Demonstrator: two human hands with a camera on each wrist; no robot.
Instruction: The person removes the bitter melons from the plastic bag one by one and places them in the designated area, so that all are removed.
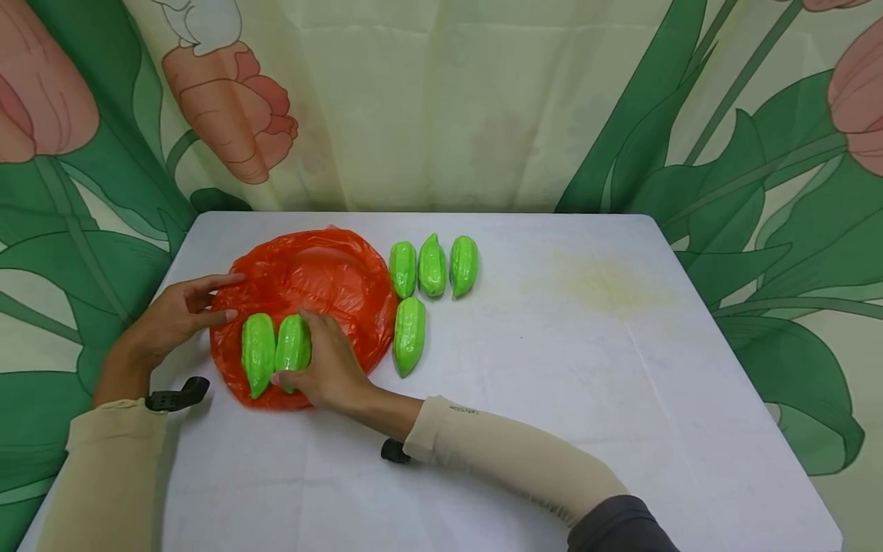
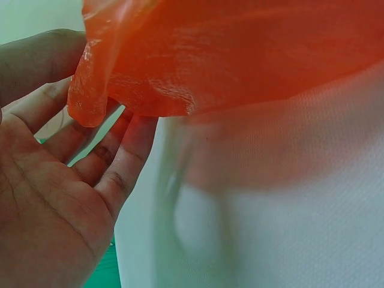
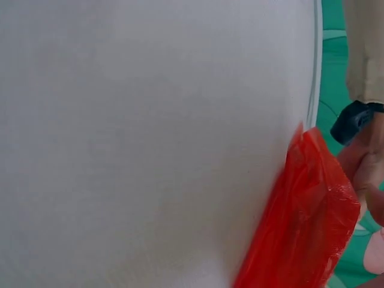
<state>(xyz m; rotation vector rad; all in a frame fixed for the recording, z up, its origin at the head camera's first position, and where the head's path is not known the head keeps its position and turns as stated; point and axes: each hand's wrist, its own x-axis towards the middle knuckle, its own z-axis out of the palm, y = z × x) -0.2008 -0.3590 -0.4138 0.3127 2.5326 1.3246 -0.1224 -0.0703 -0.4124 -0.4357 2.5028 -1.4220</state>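
Observation:
On the left part of the table lies a round red plate-like shape covered in thin, glossy red plastic (image 1: 345, 284). My left hand (image 1: 175, 314) holds its left rim; in the left wrist view, the red plastic (image 2: 180, 60) hangs between the thumb and the fingers. With thumb and fingers, my right hand (image 1: 331, 360) grips a green ridged starfruit (image 1: 293, 343) over the front of the red plastic. Just left of it, another green starfruit (image 1: 258, 353) rests on the plastic. The right wrist view shows mostly tabletop and a red plastic edge (image 3: 306, 210), not the grip.
Right of the red plastic, three starfruits stand in a row at the back, the middle one (image 1: 432, 266) between two others. A single starfruit (image 1: 410, 336) lies in front of them, near the plastic's edge. The white table (image 1: 552, 429) meets a patterned curtain (image 1: 441, 107) behind.

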